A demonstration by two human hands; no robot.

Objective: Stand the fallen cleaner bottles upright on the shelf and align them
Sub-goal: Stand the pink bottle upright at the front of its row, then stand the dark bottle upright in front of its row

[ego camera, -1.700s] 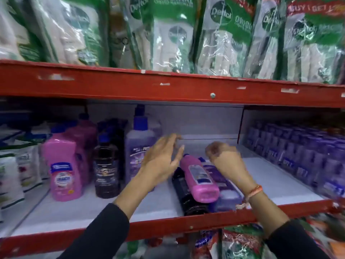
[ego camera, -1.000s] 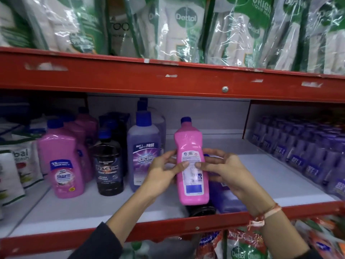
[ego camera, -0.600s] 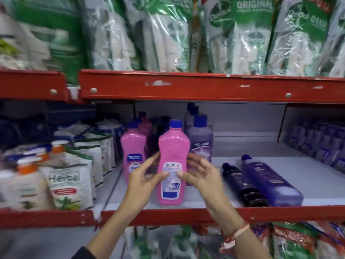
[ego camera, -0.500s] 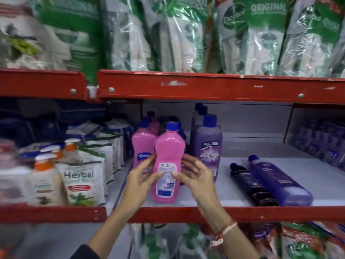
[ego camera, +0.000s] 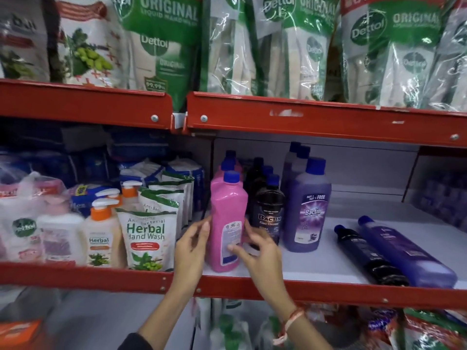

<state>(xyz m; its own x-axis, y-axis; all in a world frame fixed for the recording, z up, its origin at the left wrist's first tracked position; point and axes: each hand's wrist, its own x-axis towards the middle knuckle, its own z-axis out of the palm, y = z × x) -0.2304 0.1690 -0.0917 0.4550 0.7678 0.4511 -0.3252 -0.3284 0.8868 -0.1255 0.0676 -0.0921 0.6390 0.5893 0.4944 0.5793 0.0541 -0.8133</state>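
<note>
A pink cleaner bottle (ego camera: 228, 223) with a blue cap stands upright on the white shelf (ego camera: 316, 270), in front of other pink ones. My left hand (ego camera: 192, 246) touches its left side and my right hand (ego camera: 257, 251) its label and right side. To its right stand a black Bactin bottle (ego camera: 269, 215) and a purple Bactin bottle (ego camera: 307, 210), each heading a row. Further right, a black bottle (ego camera: 366, 256) and a purple bottle (ego camera: 404, 251) lie on their sides, caps pointing to the back.
Herbal hand wash pouches (ego camera: 146, 238) and pump bottles (ego camera: 101, 238) fill the bay to the left. Green Dettol pouches (ego camera: 278, 46) crowd the upper shelf. Blurred purple bottles (ego camera: 444, 198) stand at the far right. A red lip (ego camera: 328, 291) edges the shelf front.
Both hands lifted the pink bottle off the fallen pile, carried it left, and set it upright at the front of the pink row. The other two fallen bottles have not moved.
</note>
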